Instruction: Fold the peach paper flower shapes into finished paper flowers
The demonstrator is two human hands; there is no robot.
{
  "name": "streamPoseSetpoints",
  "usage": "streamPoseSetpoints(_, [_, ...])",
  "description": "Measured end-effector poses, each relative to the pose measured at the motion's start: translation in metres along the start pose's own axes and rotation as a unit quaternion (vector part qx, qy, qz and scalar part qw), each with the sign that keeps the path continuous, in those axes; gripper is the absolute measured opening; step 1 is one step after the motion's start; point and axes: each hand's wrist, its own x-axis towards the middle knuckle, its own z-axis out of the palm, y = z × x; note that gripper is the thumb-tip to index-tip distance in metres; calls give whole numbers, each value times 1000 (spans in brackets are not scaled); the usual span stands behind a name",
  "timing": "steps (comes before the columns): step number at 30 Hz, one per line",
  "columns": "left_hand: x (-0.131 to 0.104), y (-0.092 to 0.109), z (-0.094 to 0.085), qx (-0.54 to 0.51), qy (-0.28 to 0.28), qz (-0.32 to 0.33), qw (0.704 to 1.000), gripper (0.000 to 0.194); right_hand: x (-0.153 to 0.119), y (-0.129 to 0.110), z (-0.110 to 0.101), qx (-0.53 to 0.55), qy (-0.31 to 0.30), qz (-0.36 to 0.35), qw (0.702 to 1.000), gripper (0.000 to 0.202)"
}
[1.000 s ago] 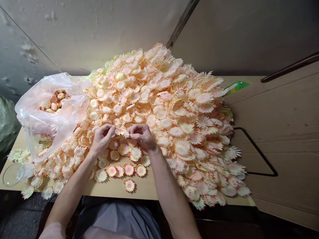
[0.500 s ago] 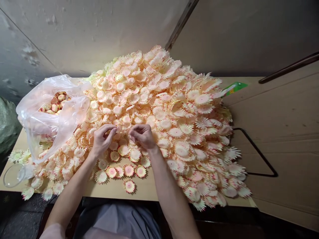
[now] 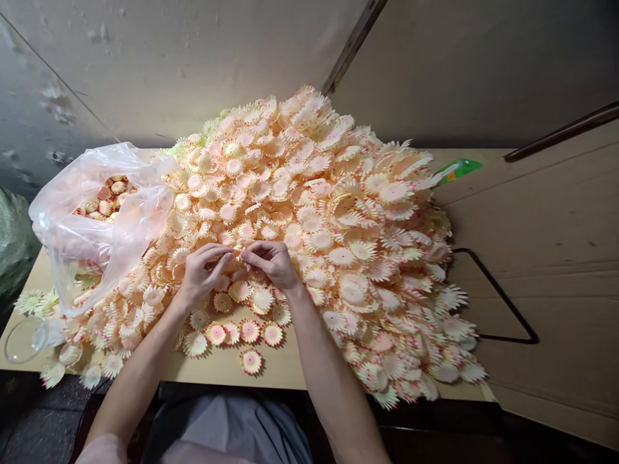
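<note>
In front of the large pile of artificial flower pieces, my left hand is closed in a pinch. My right hand pinches from the other side, its fingertips almost touching those of the left. Between them is a small pale flower piece, mostly covered by the fingers. The pieces in the pile are flat cream discs with pink centres and notched, pink-tipped petals. Just below my hands, several loose discs lie on the table, one single flower disc nearest the front edge.
An open clear plastic bag at the left holds several curled-up flowers. A clear round cup lies at the table's left edge. Cardboard and a bent black metal rod are at the right. A green packet sticks out behind the pile.
My hands have come closer together. The right hand has moved left, and its fingertips now meet the left hand's at a small pale piece.
</note>
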Motion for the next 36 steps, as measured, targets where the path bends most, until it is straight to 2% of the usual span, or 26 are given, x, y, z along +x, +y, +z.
streamPoseSetpoints(4, [1,2,-2,-14,33,-40,999,13,-3,-2,-2,15,-28,-2,1000,23])
streamPoseSetpoints(8, [-1,1,-1,-39,35,-32,998,13,-4,1,-5,72,-41,-8,997,22])
streamPoseSetpoints(15, [-4,4,3,-84,45,-54,994,12,-4,0,-2,135,-32,-2,990,27])
streamPoseSetpoints(21, [-5,7,5,-85,54,-47,994,11,-5,-4,-1,143,-38,-5,989,26])
streamPoseSetpoints(26, [-3,8,3,-86,39,-28,995,10,-5,-6,-3,162,-44,-7,986,28])
streamPoseSetpoints(28, [-1,7,0,-78,42,-28,996,9,-4,-6,-3,142,-38,-10,989,26])
streamPoseSetpoints(32, [0,2,-6,-50,72,-43,995,7,-2,-5,-2,27,-19,-12,999,16])
streamPoseSetpoints(36, [-3,2,-4,-70,74,-80,992,12,0,-3,1,1,-47,-26,999,11])
